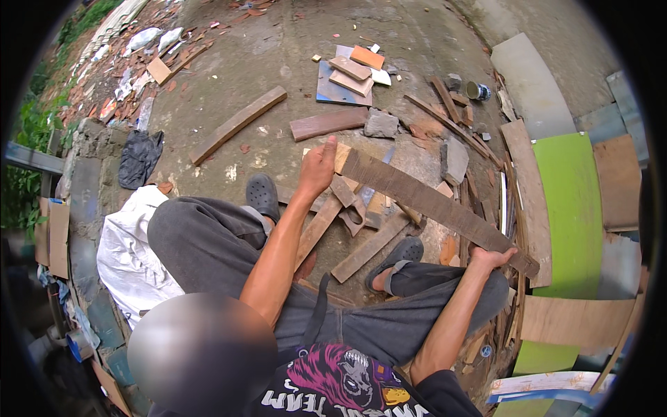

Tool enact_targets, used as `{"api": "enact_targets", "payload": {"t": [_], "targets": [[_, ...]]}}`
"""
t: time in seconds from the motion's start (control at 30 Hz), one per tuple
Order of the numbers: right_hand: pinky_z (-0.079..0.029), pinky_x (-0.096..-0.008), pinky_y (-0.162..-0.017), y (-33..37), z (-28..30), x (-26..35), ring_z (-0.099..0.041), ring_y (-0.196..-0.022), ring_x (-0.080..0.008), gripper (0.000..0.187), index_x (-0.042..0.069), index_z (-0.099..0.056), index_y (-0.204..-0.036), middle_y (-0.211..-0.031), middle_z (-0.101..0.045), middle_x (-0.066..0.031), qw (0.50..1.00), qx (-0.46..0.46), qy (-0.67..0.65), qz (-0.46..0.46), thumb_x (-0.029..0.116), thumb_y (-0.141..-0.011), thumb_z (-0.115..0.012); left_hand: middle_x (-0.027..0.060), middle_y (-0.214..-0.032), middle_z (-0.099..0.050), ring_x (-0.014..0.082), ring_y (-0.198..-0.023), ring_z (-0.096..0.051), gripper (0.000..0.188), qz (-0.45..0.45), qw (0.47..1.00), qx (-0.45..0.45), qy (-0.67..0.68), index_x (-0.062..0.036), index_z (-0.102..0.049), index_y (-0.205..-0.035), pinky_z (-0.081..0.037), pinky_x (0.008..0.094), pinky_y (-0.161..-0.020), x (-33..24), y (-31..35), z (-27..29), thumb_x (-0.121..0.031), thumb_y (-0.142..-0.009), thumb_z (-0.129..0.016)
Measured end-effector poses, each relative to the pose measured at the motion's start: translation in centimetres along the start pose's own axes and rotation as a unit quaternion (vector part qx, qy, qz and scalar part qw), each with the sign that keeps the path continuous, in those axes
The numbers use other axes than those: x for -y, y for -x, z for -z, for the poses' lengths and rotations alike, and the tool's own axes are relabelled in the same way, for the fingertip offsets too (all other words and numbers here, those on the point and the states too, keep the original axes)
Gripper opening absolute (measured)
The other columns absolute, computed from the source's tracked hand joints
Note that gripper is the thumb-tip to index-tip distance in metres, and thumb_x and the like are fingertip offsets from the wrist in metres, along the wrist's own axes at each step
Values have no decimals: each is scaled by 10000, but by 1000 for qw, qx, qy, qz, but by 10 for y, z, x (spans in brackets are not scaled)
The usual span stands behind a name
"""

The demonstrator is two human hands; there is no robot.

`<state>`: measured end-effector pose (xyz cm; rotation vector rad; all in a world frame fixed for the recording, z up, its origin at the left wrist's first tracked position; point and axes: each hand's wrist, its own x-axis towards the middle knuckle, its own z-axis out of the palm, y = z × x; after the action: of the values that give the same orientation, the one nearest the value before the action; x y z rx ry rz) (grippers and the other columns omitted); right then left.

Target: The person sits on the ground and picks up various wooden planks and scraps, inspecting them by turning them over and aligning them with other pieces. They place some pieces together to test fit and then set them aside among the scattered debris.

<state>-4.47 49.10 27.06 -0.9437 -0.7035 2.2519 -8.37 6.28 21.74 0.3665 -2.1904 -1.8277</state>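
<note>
A long, rough brown wooden plank (431,201) is held slantwise above my lap, its left end farther from me. My left hand (319,167) is closed at that end, where a pale strip of wood (341,158) shows beside the fingers; whether it is a separate piece I cannot tell. Near the other end, my right hand (492,257) is wrapped around the plank's near edge. Below the plank, a handsaw (353,217) with a wooden handle lies among wood pieces, its blade partly hidden. A wooden board (372,247) rests on the ground between my feet.
Ahead lie a loose beam (240,125), a reddish board (328,124), stone blocks (454,161) and a stack of wood offcuts (351,75). A can (478,91) lies farther right. Green panels (568,208) line the right side; a white sack (132,250) sits at my left.
</note>
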Motion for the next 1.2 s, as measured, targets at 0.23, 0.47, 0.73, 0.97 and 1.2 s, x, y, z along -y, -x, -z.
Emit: {"api": "enact_targets", "payload": {"t": [0.23,0.47,0.73,0.97,1.2], "targets": [[-484,-579,-924,16,-23,-23,-609,-1028,-338,799,67,-422,-1301,-1116,-564,-183,999,19,31,2,756,-915,-306,62,-571,-490,157,-563,-454,724,86,991,57,-83,24,-546,-661,-387,357,-551,23,-30,17,-586,-1012,-375],[-454,-564,-983,4,-34,-43,-618,-1029,-359,896,-26,-512,-1176,-1021,-625,-195,998,22,56,30,790,-895,-272,114,-628,-586,213,-619,-569,727,131,933,251,-223,10,-619,-724,-441,399,-610,67,-52,16,-602,-1008,-350],[-453,-561,-963,9,-49,-67,-612,-993,-360,860,-18,-505,-1179,-1014,-610,-199,991,16,111,70,775,-895,-331,228,-752,-659,393,-747,-643,623,131,908,271,-290,16,-660,-821,-483,460,-712,150,-81,20,-501,-1020,-373],[-419,-565,-1036,-7,-37,-56,-607,-1052,-375,918,-53,-498,-1245,-1109,-615,-220,983,-13,160,88,763,-920,-234,170,-973,-712,339,-943,-674,323,186,849,133,-477,-63,-681,-1028,-511,427,-814,232,-153,100,-355,-912,-605],[-467,-539,-961,-8,-30,-63,-616,-1010,-367,825,-28,-521,-1203,-1065,-629,-202,981,14,178,73,730,-920,-362,181,-1114,-672,360,-1095,-613,370,208,807,165,-528,-46,-655,-1090,-481,445,-927,273,-155,127,-351,-883,-634]]}}
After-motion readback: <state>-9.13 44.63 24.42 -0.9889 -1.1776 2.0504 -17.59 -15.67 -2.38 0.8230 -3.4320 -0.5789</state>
